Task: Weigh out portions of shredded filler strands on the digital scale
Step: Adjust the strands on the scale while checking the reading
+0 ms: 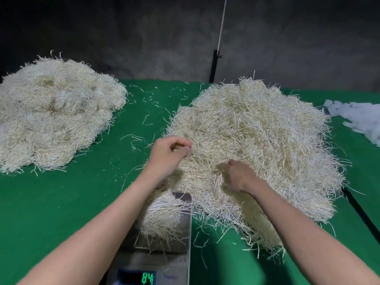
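left hand (170, 153) pinching pile (267, 140) edge, scale (156, 261) beside

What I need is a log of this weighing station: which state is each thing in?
digital scale: on, display lit, loaded
portion: resting on the scale platform
loose pile: spread out, both hands at it
left heap: bunched, untouched
left hand: pinches strands of the loose pile
right hand: fingers dug into loose pile, grip hidden

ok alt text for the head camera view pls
A left hand pinches at a big pile of pale shredded strands on a green table, the right hand buried in it. A small portion sits on the scale below; another heap lies left.
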{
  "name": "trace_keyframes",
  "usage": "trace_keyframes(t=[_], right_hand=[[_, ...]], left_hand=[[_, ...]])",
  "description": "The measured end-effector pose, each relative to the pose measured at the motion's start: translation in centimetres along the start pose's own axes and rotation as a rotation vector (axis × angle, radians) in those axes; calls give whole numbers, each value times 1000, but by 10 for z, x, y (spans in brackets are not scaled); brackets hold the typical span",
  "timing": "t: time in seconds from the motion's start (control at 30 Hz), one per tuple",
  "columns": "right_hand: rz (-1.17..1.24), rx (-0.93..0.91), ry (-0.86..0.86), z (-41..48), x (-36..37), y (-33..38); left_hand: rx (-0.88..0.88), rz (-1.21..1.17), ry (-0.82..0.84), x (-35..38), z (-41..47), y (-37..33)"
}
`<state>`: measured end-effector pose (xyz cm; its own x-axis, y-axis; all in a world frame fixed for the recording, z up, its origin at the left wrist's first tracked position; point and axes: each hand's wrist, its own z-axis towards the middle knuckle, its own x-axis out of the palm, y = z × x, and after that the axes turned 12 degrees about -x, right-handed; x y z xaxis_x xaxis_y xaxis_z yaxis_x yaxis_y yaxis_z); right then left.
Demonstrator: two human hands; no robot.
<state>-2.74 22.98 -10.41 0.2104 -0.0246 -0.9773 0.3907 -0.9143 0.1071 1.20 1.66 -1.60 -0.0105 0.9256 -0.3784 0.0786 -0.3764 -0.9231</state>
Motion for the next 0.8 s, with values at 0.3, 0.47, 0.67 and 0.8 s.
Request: trace_keyframes(t=[0.3, 0.47, 0.67, 0.8], right_hand=[[712, -188, -475, -12, -52, -36], [1018, -99, -868, -26, -43, -22], [316, -57, -559, -16, 4, -34], [165, 60, -464, -15, 15, -60]], left_hand=[[-228, 316, 356, 78, 57, -20], [-350, 114, 336, 106, 71, -19], [-536, -635, 467, 115, 73, -33], [-583, -839, 397, 109, 74, -38]])
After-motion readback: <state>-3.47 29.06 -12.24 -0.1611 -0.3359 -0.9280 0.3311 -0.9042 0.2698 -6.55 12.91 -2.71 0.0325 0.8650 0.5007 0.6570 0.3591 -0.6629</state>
